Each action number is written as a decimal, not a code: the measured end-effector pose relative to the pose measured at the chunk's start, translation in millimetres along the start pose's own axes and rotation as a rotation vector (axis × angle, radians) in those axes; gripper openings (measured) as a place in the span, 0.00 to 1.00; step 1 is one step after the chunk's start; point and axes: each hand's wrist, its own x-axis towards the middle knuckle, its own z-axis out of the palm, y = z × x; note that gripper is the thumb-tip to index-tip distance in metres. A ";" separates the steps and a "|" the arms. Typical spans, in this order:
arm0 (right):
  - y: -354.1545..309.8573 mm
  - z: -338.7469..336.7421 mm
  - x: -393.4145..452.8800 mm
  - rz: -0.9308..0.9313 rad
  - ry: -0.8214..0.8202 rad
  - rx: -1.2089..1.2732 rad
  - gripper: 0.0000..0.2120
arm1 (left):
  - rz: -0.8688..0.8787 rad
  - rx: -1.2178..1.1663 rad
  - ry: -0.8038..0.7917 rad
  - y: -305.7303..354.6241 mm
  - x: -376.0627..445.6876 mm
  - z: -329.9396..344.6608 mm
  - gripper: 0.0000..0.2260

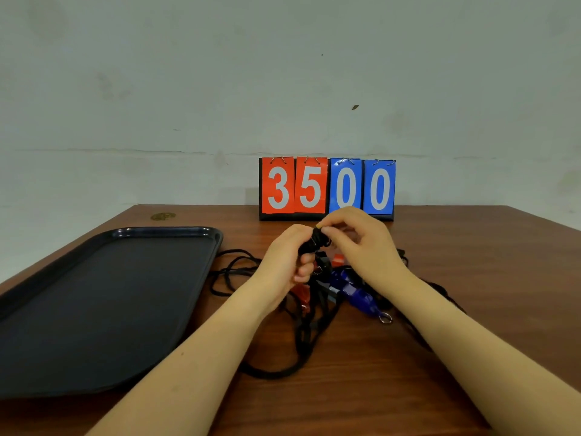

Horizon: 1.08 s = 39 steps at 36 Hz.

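My left hand (287,256) grips a bundle of black cord (314,243) raised above the table, fingers curled round it. My right hand (361,243) pinches the top of that same bundle between thumb and fingertips. Under my hands lies a tangled pile of whistles on black lanyards (295,341): a blue whistle (358,295) with a metal ring, a red whistle (301,292), and others partly hidden by my hands.
A dark, shallow tray (103,297) lies on the left of the wooden table (471,278). A flip scoreboard (327,187) reading 35 in red and 00 in blue stands at the table's far edge against the pale wall.
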 end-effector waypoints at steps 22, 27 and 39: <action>-2.2 -11.1 6.2 0.866 -0.254 1.089 0.02 | 0.308 0.506 0.195 -9.2 -1.9 3.1 0.09; -1.9 -7.4 4.1 0.973 -0.206 1.308 0.10 | 0.244 0.363 0.183 -9.8 -2.3 4.9 0.09; -8.3 5.2 2.8 0.670 -0.130 1.142 0.10 | 0.144 -0.180 0.153 -7.2 -2.4 7.1 0.10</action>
